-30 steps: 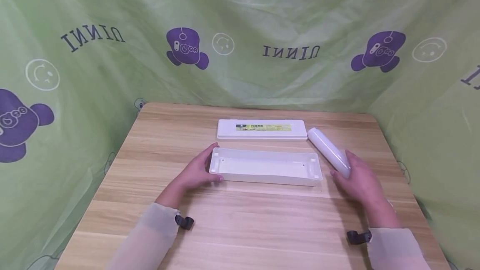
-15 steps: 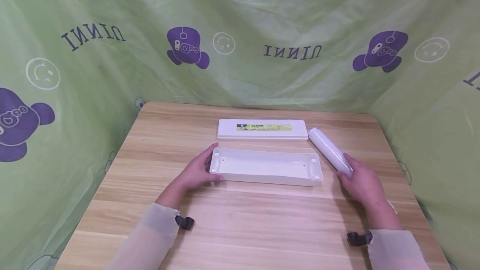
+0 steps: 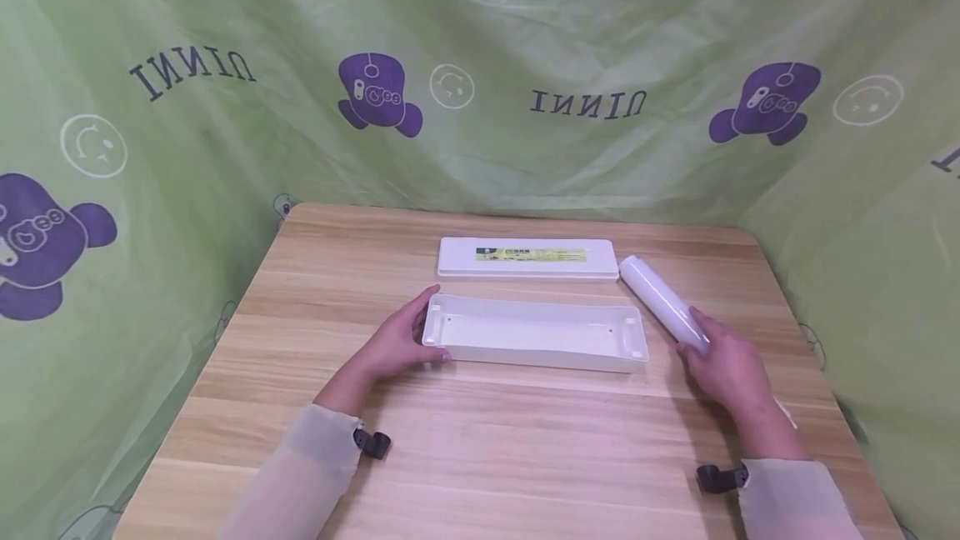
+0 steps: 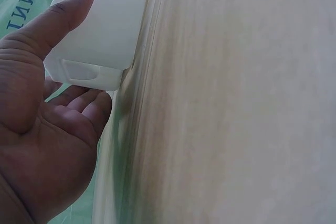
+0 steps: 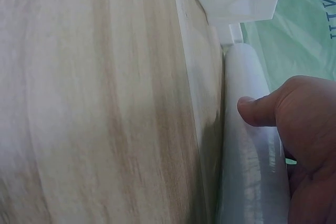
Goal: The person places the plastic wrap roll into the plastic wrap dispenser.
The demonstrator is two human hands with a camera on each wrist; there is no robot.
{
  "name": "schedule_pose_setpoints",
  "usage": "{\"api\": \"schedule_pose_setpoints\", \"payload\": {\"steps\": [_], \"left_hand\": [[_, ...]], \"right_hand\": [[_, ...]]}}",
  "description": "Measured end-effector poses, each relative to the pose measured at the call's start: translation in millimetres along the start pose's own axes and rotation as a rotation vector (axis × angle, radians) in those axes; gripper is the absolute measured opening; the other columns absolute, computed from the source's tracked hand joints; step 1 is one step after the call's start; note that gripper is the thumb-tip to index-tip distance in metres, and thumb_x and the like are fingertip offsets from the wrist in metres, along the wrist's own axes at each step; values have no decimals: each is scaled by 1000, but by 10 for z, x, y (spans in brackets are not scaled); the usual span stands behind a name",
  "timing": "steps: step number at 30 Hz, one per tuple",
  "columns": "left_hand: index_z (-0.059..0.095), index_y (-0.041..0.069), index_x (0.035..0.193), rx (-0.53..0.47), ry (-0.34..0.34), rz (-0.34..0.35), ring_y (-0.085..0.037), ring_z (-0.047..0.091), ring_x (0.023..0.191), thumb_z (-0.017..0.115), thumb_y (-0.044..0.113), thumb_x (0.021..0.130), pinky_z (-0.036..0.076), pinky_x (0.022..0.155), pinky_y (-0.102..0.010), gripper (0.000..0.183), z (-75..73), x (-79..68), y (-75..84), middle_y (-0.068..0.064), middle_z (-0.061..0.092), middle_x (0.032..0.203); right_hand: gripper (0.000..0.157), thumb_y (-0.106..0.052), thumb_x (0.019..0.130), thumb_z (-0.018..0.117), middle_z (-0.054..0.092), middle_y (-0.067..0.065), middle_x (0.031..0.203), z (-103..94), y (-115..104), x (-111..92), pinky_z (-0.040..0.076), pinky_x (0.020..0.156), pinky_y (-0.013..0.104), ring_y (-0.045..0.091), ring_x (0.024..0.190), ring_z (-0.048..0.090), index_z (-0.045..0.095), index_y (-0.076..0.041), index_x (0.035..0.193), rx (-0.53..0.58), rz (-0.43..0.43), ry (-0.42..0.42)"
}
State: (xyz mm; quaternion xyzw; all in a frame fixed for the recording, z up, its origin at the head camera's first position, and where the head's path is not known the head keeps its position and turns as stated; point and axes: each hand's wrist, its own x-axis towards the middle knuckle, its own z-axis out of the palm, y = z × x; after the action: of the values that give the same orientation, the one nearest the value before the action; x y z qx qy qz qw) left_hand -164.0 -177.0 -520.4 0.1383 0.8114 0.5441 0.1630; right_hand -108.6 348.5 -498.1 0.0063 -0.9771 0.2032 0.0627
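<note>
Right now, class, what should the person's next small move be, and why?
Probably lift the roll toward the box: the right hand grips the roll's near end, the left hand holds the box's left end, and the box is open, nothing showing inside, the lid lying behind it.

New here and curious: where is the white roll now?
In the head view, the white roll lies right of the open box, far end by the lid, near end in the right hand.
</note>
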Motion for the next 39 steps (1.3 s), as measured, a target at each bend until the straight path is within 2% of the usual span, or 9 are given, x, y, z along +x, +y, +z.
{"api": "schedule_pose_setpoints", "payload": {"steps": [7, 17, 24, 31, 39], "left_hand": [[19, 27, 167, 27, 5, -6, -25, 28, 154, 99, 25, 70, 29, 123, -37, 125, 1, 3, 3, -10, 23, 170], [19, 26, 167, 16, 6, 3, -25, 28, 154, 99, 23, 70, 29, 123, -38, 125, -8, -6, 17, -11, 24, 170], [19, 25, 167, 23, 5, 7, -27, 29, 153, 99, 24, 70, 30, 123, -39, 125, 2, 0, -8, -12, 26, 169], [21, 26, 167, 26, 6, -4, -26, 30, 153, 99, 25, 69, 31, 123, -40, 125, -4, -8, -11, -12, 27, 169], [20, 26, 167, 16, 3, -7, -26, 30, 153, 99, 26, 69, 32, 123, -38, 126, 3, 2, -30, -11, 27, 169]], "right_hand": [[70, -17, 95, 72, 49, 40, 142, -45, 14, -3, 42, 99, 77, 65, 121, 50, 41, -4, 157, 14, 23, -20], [72, -19, 99, 68, 48, 41, 142, -228, -118, 27, 45, 92, 78, 64, 114, 54, 34, -8, 161, 43, 22, -34], [73, -16, 97, 70, 50, 41, 140, -298, -190, 29, 46, 92, 78, 64, 111, 56, 35, -6, 160, 25, -34, -7], [71, -13, 96, 71, 54, 41, 135, -343, -276, 46, 52, 81, 72, 57, 97, 63, 38, -6, 159, 18, -77, 19], [71, -12, 93, 75, 54, 39, 137, -356, -350, 65, 50, 85, 74, 61, 101, 61, 43, -3, 156, 10, -112, 53]]}}
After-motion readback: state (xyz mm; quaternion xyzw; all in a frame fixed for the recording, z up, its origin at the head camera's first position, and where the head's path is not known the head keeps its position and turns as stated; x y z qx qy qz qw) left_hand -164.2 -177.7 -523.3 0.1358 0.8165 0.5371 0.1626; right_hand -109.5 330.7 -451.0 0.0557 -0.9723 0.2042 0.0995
